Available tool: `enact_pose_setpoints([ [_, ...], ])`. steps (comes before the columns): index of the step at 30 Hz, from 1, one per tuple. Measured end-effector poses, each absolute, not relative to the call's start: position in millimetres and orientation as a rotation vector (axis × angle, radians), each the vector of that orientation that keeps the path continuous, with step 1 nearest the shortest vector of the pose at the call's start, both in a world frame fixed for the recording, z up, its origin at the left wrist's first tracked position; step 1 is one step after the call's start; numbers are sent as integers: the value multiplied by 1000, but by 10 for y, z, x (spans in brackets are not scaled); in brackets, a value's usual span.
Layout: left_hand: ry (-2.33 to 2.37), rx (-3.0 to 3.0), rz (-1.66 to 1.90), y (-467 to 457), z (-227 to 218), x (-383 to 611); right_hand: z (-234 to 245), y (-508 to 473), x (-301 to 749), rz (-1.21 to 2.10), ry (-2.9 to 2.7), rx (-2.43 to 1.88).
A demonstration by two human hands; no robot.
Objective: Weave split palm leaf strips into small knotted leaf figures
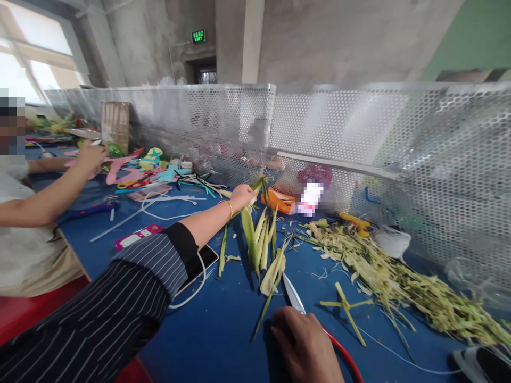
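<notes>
My left hand (241,196) is closed round the top of a bundle of green and yellow leaf strips (261,244), holding it above the blue table (207,330); the strips hang down and fan out onto the surface. A gold bangle sits on that wrist, below a striped sleeve. My right hand (305,346) is low at the front, closed on red-handled scissors (297,303) whose blades point up toward the ends of the strips.
A heap of cut leaf scraps (399,282) spreads to the right. A perforated metal screen (359,138) runs along the back. A phone (202,263) with a white cable lies by my left arm. Another person's hand (90,157) works at the left among coloured craft pieces (147,173).
</notes>
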State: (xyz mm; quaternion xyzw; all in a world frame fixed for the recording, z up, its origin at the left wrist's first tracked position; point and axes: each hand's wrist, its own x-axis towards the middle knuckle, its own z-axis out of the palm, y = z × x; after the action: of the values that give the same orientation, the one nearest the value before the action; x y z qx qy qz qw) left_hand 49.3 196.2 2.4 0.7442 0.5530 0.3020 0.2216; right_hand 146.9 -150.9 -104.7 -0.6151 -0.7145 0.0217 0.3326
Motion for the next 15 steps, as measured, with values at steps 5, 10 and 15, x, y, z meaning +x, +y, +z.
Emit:
enact_pose_setpoints([
  [5,1380,1787,774,1889,-10,547,-1024,-1512,1470,65,-1872,-1601],
  [10,1266,1589,736,1842,-7,507,-1016,-1514,1458,93,-1881,-1613],
  [15,1172,1543,716,1824,48,443,-1030,-1511,1454,113,-1880,-1642],
])
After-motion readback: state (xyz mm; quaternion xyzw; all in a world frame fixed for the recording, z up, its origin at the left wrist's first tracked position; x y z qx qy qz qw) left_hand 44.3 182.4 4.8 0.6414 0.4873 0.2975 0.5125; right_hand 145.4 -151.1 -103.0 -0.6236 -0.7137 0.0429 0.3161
